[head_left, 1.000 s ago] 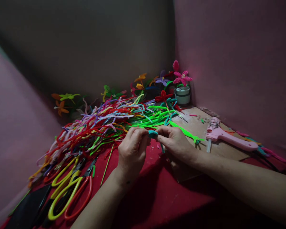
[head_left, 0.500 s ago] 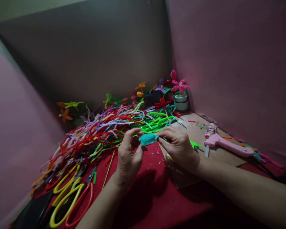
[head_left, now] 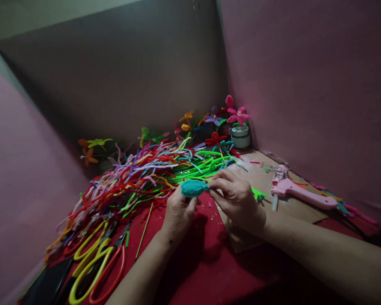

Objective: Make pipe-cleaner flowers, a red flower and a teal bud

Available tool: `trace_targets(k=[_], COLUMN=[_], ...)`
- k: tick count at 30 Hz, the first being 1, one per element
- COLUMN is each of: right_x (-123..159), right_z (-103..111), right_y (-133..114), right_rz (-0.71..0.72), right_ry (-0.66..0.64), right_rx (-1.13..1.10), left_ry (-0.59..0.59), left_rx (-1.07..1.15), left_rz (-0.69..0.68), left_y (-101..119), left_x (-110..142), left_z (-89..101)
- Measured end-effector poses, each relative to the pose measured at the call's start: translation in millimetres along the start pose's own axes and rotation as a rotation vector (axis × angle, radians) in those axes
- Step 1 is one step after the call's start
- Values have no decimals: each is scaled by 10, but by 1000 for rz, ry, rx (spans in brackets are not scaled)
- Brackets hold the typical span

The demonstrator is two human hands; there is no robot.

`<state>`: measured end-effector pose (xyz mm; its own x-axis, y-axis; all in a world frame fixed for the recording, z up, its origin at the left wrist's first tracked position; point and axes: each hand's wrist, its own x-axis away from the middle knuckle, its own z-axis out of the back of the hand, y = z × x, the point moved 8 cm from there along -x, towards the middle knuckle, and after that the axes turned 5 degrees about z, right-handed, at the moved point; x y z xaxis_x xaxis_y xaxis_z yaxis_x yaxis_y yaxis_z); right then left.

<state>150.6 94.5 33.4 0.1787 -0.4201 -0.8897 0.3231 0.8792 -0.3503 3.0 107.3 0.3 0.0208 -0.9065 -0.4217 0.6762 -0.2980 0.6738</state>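
A teal fuzzy petal of pipe cleaner (head_left: 194,188), oval and drawn to a point on its right, is held up above the red tabletop. My right hand (head_left: 238,199) pinches that pointed end between thumb and fingertips. Under and against the petal's left part is my left hand (head_left: 178,212), closed, with its thumb bent below and its other fingertips mostly hidden behind the petal. Just beyond both hands lies a large heap of coloured pipe cleaners (head_left: 130,169), with a bright green bunch (head_left: 198,167) nearest to the fingers.
A pink glue gun (head_left: 305,195) rests on a brown board (head_left: 292,212) at right. Scissors with yellow handles (head_left: 90,271) and red handles (head_left: 122,271) lie at left by a black flat object (head_left: 52,279). Pipe-cleaner flowers, one pink (head_left: 238,115) above a grey pot (head_left: 240,137), stand along the back.
The petal has shifted slightly left and turned more of its face toward me. My left hand has moved a little right and its fingers have gone behind the petal; my right hand keeps its pinch.
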Motion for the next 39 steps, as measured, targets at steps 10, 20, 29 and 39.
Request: trace_targets(k=[10,20,29,39], right_x=[21,207,394,441], right_z=[-36,-489,-655,-695], right_y=[28,432,546,447], right_rz=[-58,-743,-949,-985], right_ry=[-20,-248,-295,-459], right_rx=[-89,-755,-866,-811], left_ry=[-46,-159,-255,-281], left_rx=[-6,560,885,946], left_rz=[-50,349,528,590], left_y=[-24,-127,-235,-283], left_x=[2,-19,31,100], left_z=[-75,-116,-271,-416])
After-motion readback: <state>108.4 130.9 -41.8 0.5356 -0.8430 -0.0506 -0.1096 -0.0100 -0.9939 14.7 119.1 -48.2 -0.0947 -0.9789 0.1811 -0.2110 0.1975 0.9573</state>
